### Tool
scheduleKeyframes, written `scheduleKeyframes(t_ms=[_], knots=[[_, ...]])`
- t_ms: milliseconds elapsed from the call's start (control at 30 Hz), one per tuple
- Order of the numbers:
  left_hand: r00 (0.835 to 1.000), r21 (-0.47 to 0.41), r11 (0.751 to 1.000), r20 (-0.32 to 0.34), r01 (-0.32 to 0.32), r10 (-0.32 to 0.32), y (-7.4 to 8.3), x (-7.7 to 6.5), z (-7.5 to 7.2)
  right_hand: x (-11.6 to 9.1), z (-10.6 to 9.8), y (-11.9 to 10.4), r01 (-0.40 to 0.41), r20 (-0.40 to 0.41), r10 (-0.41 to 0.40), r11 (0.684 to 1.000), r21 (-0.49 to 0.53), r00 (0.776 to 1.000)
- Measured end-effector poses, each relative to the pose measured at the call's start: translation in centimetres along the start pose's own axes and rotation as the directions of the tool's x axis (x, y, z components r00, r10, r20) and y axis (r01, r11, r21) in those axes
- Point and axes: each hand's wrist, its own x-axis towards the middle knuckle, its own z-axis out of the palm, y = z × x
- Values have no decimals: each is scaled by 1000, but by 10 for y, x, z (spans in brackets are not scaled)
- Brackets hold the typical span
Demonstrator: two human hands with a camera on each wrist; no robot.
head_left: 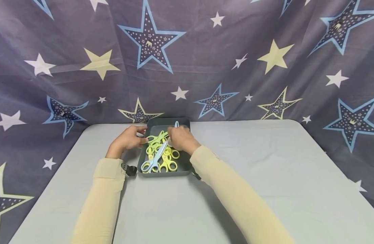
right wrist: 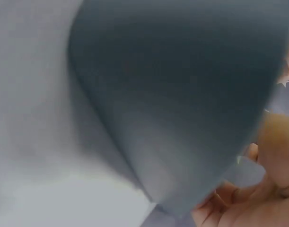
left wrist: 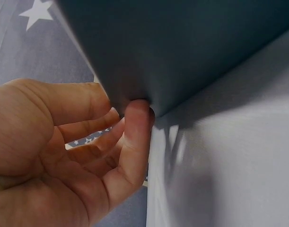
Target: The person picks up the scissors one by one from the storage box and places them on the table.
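Note:
A dark grey tray (head_left: 184, 166) holds several scissors in a loose heap. Yellow scissors (head_left: 168, 164) and green scissors (head_left: 158, 138) overlap there, with a light blue pair (head_left: 156, 158) lying across them. At the tray's left side, my left hand (head_left: 129, 138) pinches the rim; the left wrist view shows thumb and fingers at the tray's corner. My right hand (head_left: 181, 138) reaches into the tray's far right part with curled fingers. It grips another light blue pair of scissors (head_left: 176, 124), whose handle sticks up above the knuckles; the hand hides most of it.
The tray stands near the far edge of a table with a pale cloth (head_left: 235, 176). Behind the table hangs a dark star-patterned curtain (head_left: 193, 74). A small red and white thing (head_left: 142, 133) shows partly between my left hand and the tray.

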Motion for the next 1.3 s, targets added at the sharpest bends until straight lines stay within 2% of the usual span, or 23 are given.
scheduleKeyframes(t_ms=[500,1000,1300], knots=[[1000,-10,1000,5,-5,5,-1,0,0,-16,-15,11,31,-115,-42,995,-95,993],[1000,8,1000,3,-9,9,0,-1,1,-36,-24,47,25,-231,-74,978,-208,970],[1000,10,1000,6,0,0,-1,0,1,-48,-28,70,-9,-231,-48,971,-239,972]])
